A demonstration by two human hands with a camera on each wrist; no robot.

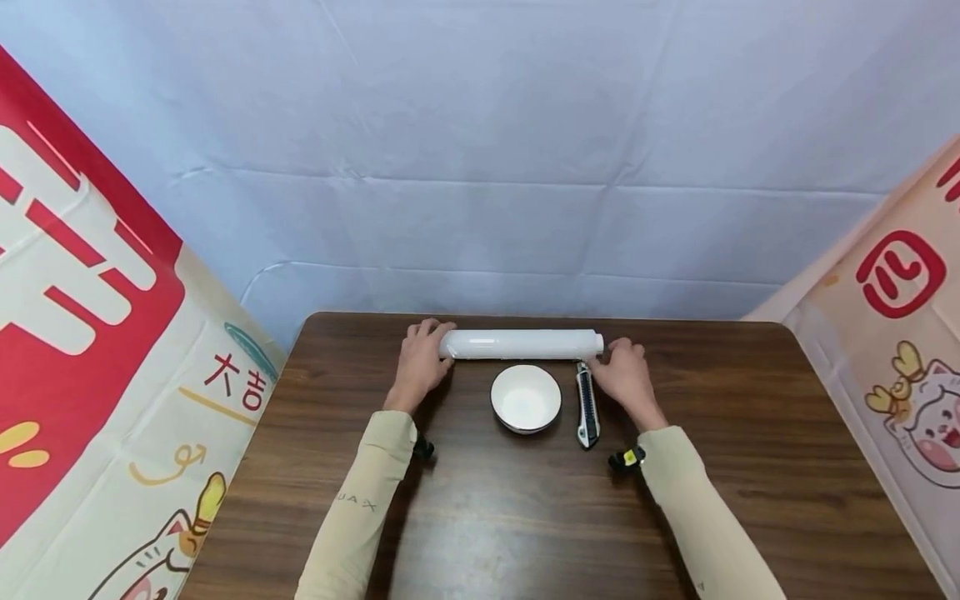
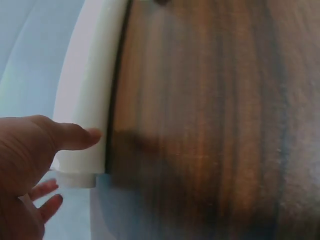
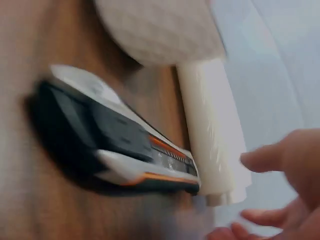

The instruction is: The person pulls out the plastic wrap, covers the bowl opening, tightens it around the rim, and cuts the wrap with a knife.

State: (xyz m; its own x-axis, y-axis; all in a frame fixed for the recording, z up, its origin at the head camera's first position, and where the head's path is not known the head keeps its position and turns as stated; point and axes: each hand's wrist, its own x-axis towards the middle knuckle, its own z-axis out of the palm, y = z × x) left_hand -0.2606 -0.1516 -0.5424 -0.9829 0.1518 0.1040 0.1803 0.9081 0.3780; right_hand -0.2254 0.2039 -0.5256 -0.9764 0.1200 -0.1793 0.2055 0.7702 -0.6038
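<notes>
A white roll of plastic wrap [image 1: 521,344] lies crosswise near the table's back edge, its core showing at the right end. My left hand [image 1: 422,362] is at the roll's left end; in the left wrist view its straight thumb [image 2: 75,136] overlaps the roll, other fingers spread beyond the end. By the opposite end is my right hand [image 1: 624,373], thumb and fingers apart in the right wrist view, nothing between them. A utility knife [image 1: 587,408] lies beside this hand, its tip close to the roll. Between the hands stands a white dark-rimmed bowl [image 1: 527,400].
The brown wooden table [image 1: 495,517] has rounded back corners. Behind it hangs a pale cloth [image 1: 480,167]. Printed cloths with cartoon figures flank it on the left [image 1: 127,350] and right [image 1: 900,375]. Each wrist wears a small dark camera.
</notes>
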